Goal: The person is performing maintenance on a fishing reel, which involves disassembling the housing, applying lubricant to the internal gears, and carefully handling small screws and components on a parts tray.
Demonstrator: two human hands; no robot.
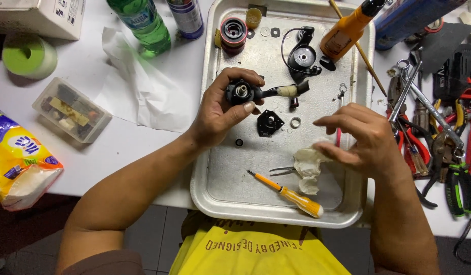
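While the left hand (222,109) grips the black reel body (241,92) above the metal tray (215,173), I judge teardown well along, reassembly not started. Right hand (360,140) is fingers-bent, grasping nothing, just above a crumpled wipe (307,165). Removed parts lie loose on the tray: red spool (234,34) at 12 o'clock, rotor assy (302,56) at 1, black cover plate (270,122) and small ring (295,122) at ctr. Yellow screwdriver (291,195) at 6 lies untouched. Left to do, approx: clean, refit.
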